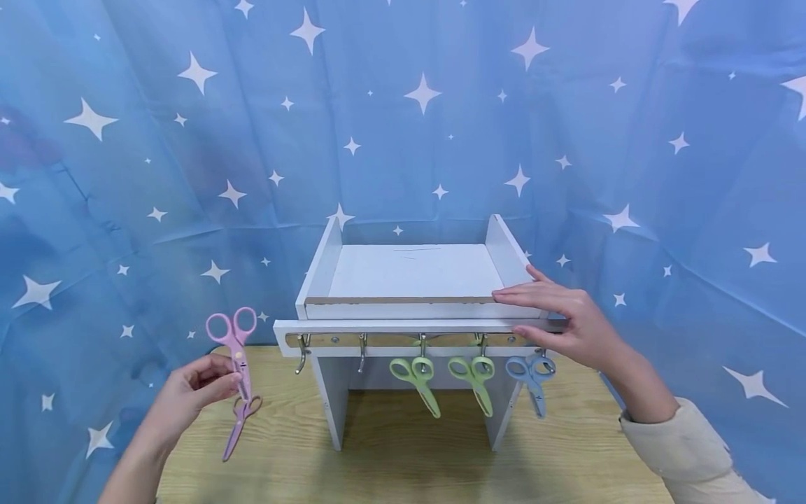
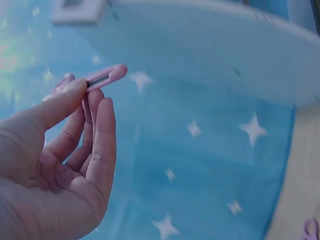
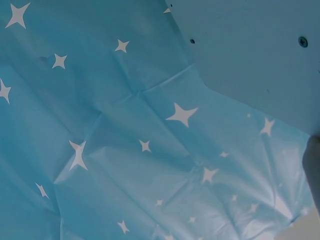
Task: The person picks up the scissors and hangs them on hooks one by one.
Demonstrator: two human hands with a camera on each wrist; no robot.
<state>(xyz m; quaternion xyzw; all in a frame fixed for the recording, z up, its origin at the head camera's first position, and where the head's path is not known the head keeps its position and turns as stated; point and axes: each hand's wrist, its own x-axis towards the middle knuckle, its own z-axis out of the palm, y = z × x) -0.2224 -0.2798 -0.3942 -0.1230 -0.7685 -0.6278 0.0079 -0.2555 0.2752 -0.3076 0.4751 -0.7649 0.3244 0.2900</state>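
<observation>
My left hand (image 1: pixel 198 392) pinches a pair of pink scissors (image 1: pixel 238 343) by the blade end between thumb and fingers, finger loops upward, left of the white stand. On the table below lies a pair of purple scissors (image 1: pixel 235 434). My right hand (image 1: pixel 576 318) rests on the right front corner of the white stand (image 1: pixel 371 309), fingers straight along its top edge. From the hook rail (image 1: pixel 390 327) hang green scissors (image 1: pixel 415 378), a second pair of green scissors (image 1: pixel 474 381) and blue scissors (image 1: pixel 532 378). The left wrist view shows the pinched pink scissors (image 2: pixel 107 77) nearly edge-on.
On the rail's left part, a metal hook (image 1: pixel 302 353) and another hook (image 1: pixel 362 353) carry no scissors. The stand is on a wooden table (image 1: pixel 403 469). Behind and around it hangs a blue curtain (image 1: pixel 403 140) with white stars.
</observation>
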